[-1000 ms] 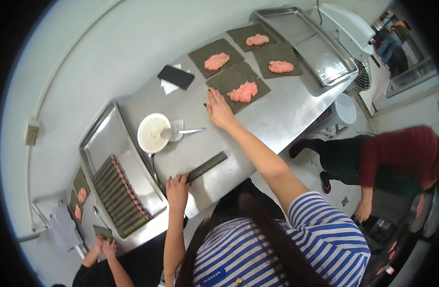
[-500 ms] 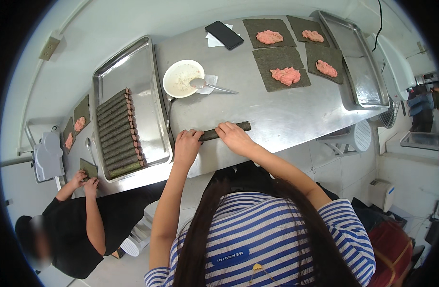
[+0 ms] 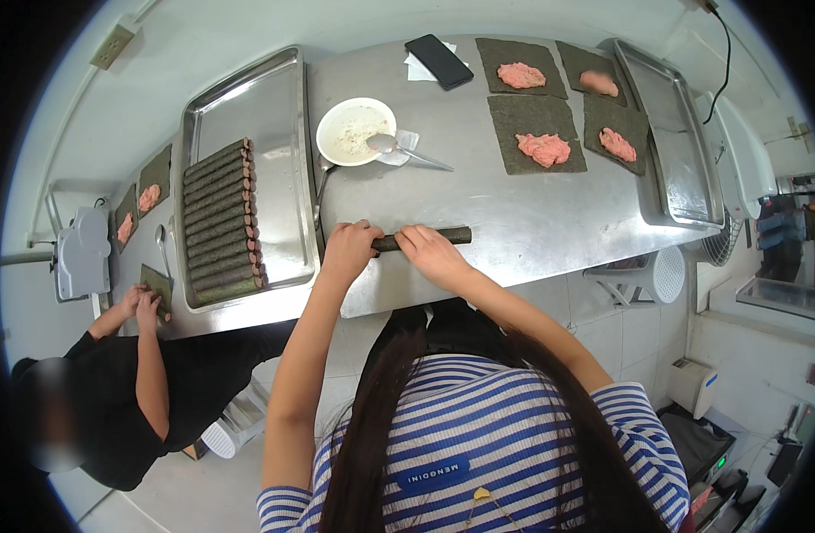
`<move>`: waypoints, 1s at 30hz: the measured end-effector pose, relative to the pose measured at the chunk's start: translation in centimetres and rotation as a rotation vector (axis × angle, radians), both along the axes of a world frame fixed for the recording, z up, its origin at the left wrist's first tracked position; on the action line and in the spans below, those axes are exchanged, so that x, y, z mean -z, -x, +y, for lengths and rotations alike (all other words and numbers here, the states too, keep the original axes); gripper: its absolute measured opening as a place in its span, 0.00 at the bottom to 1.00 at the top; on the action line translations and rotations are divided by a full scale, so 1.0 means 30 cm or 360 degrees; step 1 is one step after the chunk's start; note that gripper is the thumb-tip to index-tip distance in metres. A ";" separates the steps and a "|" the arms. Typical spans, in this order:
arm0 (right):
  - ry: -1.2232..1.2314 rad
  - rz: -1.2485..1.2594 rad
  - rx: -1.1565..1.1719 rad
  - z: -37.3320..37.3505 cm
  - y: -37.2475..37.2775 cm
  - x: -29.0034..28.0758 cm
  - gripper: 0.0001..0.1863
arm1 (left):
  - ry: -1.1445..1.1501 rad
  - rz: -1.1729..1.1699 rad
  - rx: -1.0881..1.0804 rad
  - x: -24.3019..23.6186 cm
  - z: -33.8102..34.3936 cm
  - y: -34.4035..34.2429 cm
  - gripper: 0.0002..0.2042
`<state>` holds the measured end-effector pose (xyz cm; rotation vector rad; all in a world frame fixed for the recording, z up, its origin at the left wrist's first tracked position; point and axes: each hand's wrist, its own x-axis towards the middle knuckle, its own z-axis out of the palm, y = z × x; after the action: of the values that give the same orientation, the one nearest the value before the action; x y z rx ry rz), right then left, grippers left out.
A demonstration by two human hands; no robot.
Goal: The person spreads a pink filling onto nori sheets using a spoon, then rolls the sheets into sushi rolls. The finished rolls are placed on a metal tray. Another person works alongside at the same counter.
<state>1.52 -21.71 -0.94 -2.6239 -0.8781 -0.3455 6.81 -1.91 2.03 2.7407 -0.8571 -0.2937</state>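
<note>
Dark green roll (image 3: 456, 235): it lies across the near part of the steel tabletop (image 3: 399, 200), in front of you and partly covered by both your hands.
Left hand (image 3: 350, 250): your grip closes over the roll toward its left end, fingers curled over the top; the thumb is hard to make out.
Right hand (image 3: 432, 256): your grip grasps the roll near its middle, leaving the right end sticking out.
Reason for the hold: two hands side by side probably keep the roll straight and tight.
Roll's look: slim, rough-skinned and nearly straight; whether its seam is sealed, you cannot tell from here.
Left tray (image 3: 247, 93): finished-looking rolls (image 3: 219, 222) lie in a close row, likely so they keep their shape, pink ends facing right.
White bowl (image 3: 327, 138): it sits beyond your hands with a spoon (image 3: 425, 162) propped on its rim, seemingly within easy reach.
Flat sheets (image 3: 511, 162): four lie to the right, each bearing a pink mound (image 3: 543, 149), apparently laid out ready to hand.
</note>
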 end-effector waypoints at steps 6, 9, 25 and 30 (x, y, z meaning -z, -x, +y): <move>0.0087 0.0095 0.0058 0.026 -0.020 0.026 0.16 | -0.0141 0.0296 -0.0003 -0.025 -0.010 -0.078 0.20; 0.0117 0.0113 0.0067 0.020 -0.033 0.025 0.15 | -0.0026 0.0071 0.0059 -0.060 -0.032 -0.044 0.22; 0.0171 0.0152 0.0304 -0.131 0.036 0.051 0.18 | -0.0154 -0.0398 0.0203 0.028 -0.037 0.025 0.03; 0.0157 0.0249 0.0408 -0.207 0.068 0.037 0.16 | -0.0130 -0.0340 0.0191 0.030 -0.055 0.032 0.03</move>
<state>-0.53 -27.91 -2.06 -2.8155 -0.5215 -0.1605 5.84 -3.55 1.13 2.8383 -1.0896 -0.0594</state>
